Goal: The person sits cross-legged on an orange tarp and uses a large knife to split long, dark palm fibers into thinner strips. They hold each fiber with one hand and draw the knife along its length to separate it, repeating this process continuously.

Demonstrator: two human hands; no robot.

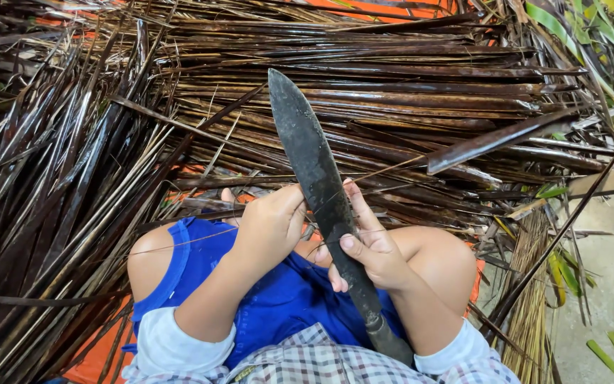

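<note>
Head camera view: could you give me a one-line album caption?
Both hands, left hand and right hand, draw a thin leaf rib across an upright dark blade amid dried palm fronds.

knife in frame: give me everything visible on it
The knife has a long, broad, dark blade of dull, pitted metal that tapers to a rounded tip pointing up and away. Its greyish handle runs down toward the person's lap. The right hand grips the lower blade; the left hand sits just beside it. A thin pale strand crosses the blade. Dark dried leaf strips lie behind.
</note>
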